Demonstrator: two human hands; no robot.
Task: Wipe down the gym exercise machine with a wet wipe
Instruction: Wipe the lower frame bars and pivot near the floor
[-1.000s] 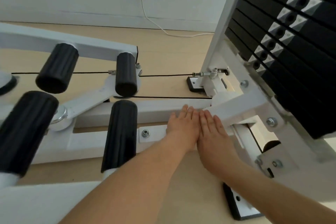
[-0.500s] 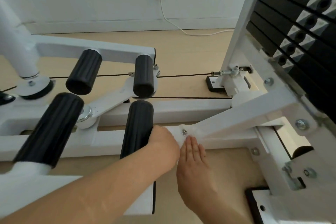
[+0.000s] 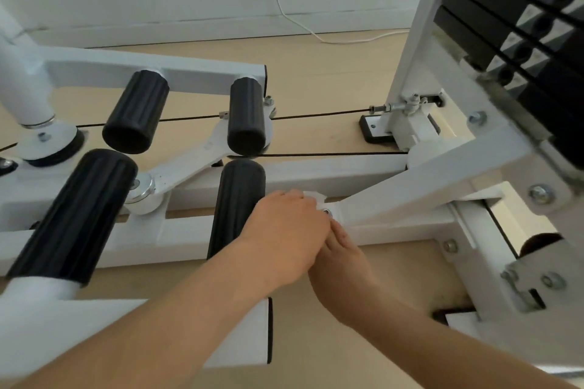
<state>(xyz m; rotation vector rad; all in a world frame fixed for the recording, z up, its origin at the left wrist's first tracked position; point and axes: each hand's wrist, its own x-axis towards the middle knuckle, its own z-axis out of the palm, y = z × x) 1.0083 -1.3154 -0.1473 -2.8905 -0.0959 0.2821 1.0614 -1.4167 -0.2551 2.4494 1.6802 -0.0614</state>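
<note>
The wet wipe (image 3: 313,196) is white and crumpled. Only a bit of it peeks out from under the left hand (image 3: 284,230). That hand's fingers curl down over the wipe on a low white bar (image 3: 395,227) of the gym machine (image 3: 442,174), by a bolt (image 3: 326,212). The right hand (image 3: 343,257) lies flat with straight fingers, partly under the left hand. A black roller pad (image 3: 235,205) stands right beside the left hand. Black weights (image 3: 493,16) are stacked on the right. A white cord (image 3: 344,42) lies on the floor (image 3: 316,79).

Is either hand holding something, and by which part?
The left hand has a wet wipe under its curled fingers, on the white frame bar; only the wipe's far edge shows. The right hand, fingers straight, grips nothing visible.
</note>
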